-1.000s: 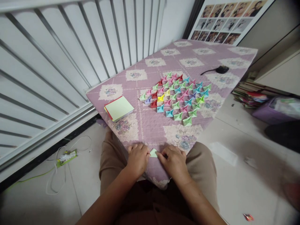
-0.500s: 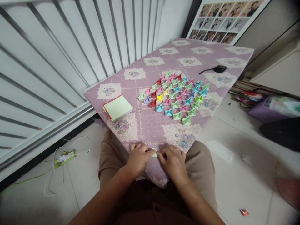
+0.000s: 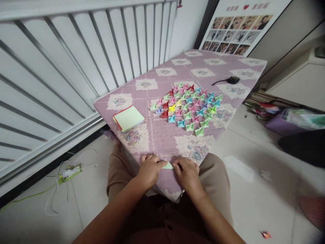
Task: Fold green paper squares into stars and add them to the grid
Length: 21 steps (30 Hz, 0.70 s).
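At the near corner of the cloth-covered table (image 3: 162, 139), a small piece of pale green paper (image 3: 168, 165), folded to a rough triangle, lies between my hands. The left part of it is under the thumb of my left hand (image 3: 150, 170), whose other fingers are curled. My right hand (image 3: 188, 173) pinches its right tip between thumb and forefinger. Farther up the table stand several rows of small folded paper shapes (image 3: 187, 115) in green, pink, blue, red and yellow. A stack of square paper sheets (image 3: 129, 118), pale green on top, lies to the left.
A black object with a thin tail (image 3: 233, 80) rests near the table's right edge. White slatted railing (image 3: 101, 51) runs along the left side. On the floor are a power strip (image 3: 69, 173) with cables and a purple bin (image 3: 286, 121). A photo board (image 3: 236, 32) leans behind.
My right hand's fingertips have shifted slightly right along the green paper, and more of the paper shows between my hands. The view has tilted up a little.
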{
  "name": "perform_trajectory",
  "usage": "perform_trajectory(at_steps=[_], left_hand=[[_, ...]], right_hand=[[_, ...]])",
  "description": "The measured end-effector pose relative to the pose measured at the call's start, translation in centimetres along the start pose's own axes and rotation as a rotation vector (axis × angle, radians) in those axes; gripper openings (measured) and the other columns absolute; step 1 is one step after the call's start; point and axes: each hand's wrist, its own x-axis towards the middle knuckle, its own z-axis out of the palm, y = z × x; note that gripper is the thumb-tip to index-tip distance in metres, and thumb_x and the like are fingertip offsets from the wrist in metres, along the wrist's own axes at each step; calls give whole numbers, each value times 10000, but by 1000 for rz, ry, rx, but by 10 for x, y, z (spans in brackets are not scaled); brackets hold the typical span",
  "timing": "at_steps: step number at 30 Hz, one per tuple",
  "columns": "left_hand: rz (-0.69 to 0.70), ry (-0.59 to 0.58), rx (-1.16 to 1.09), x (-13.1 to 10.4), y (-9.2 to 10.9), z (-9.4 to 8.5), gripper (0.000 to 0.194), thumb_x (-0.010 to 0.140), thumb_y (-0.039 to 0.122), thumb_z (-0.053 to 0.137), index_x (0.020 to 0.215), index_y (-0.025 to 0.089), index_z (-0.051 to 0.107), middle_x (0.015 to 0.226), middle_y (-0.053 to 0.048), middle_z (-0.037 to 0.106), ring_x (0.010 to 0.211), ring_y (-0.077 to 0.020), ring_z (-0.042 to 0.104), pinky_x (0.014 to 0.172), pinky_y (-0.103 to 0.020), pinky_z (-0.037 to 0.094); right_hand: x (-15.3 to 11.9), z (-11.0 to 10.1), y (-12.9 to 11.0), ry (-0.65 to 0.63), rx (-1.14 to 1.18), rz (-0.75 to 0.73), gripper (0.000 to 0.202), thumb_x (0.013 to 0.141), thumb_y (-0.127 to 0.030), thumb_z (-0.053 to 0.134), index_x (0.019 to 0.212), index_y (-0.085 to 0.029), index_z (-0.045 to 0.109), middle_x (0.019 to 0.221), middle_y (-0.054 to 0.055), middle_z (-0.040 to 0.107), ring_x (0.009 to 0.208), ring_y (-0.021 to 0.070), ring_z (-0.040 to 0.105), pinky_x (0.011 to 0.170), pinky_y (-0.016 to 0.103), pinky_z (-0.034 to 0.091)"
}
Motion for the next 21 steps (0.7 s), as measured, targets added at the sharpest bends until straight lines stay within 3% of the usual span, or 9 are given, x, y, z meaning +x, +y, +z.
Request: perform_trajectory(at_steps=[16,21], left_hand=[[15,-12,2,1,-2,1,356,917,255,467,1220,426,546,953,-4,591,918,-191,472,794,-369,248],[21,-17,2,2,-2,-2,365,918,233,457,1213,427,552,950,6,589,901,-183,471,794,-361,245]], right_hand=[[-5,8,2,118,-110,-27,124,831,-361,595,844,-241,624,861,24,622,858,218,500,808,357,267],[-4,6,0,92,-161,-14,130,826,-362,608,780,-241,619,837,24,601,848,220,481,792,360,266]])
